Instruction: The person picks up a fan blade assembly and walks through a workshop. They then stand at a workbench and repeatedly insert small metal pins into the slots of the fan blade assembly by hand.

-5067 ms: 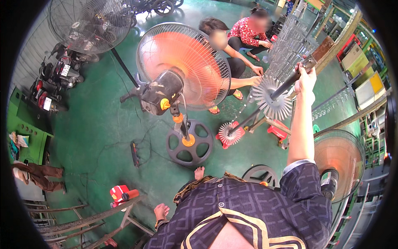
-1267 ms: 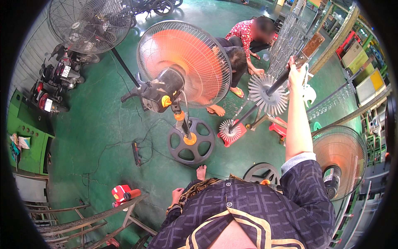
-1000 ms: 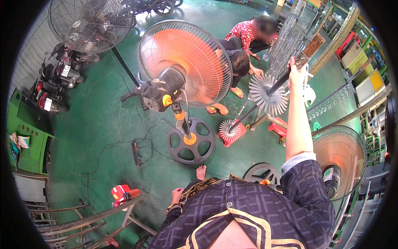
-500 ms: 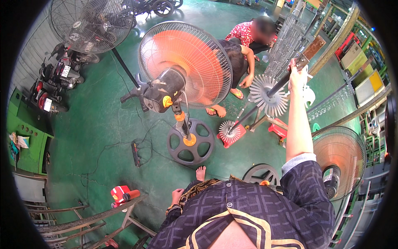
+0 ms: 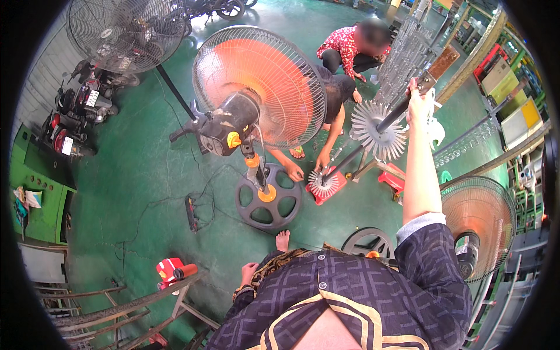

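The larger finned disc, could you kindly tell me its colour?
The larger finned disc is silvery grey, best seen in the head view.

A long, dark, round pole (image 5: 395, 115) stands aslant, its upper end clasped by the right of the person's hands (image 5: 418, 108), just beside a grey metal fitting (image 5: 425, 84) that meets a rusty brown block (image 5: 442, 64). A large grey metal disc with radial fins (image 5: 379, 139) encircles the pole partway down; a smaller, pale finned disc (image 5: 321, 189) surrounds its lower end, over a red base (image 5: 339, 187).
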